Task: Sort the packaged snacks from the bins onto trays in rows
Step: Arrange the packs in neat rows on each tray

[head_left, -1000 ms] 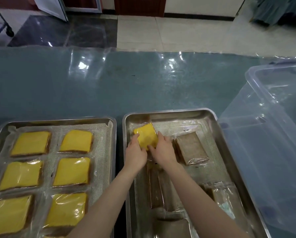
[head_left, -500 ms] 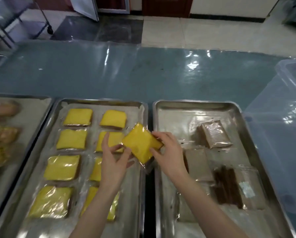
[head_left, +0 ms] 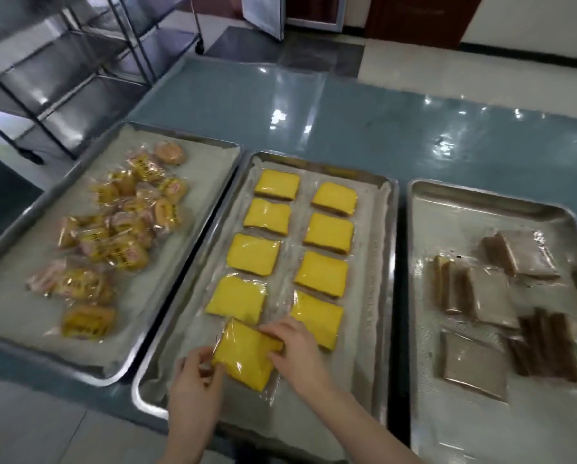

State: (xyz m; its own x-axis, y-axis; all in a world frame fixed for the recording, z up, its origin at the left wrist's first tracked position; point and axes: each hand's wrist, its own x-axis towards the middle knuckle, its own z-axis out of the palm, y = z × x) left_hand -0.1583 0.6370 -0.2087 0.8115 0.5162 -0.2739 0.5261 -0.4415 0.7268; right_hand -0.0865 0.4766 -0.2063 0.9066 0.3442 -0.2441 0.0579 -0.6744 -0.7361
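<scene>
A yellow snack pack (head_left: 245, 358) in clear wrap sits tilted at the near end of the middle tray (head_left: 392, 262), in the left column just below the fourth pack. The left hand (head_left: 195, 376) pinches its near-left corner with curled fingers; the right hand (head_left: 295, 349) presses fingertips on its far-right edge — both hands have hold of it. Eight more yellow packs (head_left: 329, 234) lie flat in two neat columns of four on the lined tray, close together but apart. On the left tray (head_left: 180, 262) a loose heap of small round wrapped buns (head_left: 123, 226) rests. The right tray (head_left: 414, 296) holds brown wrapped slabs (head_left: 491, 296) and dark sticks (head_left: 544, 343) — unsorted, some overlapping. All three trays stand side by side on a plastic-covered blue table (head_left: 347, 112).
</scene>
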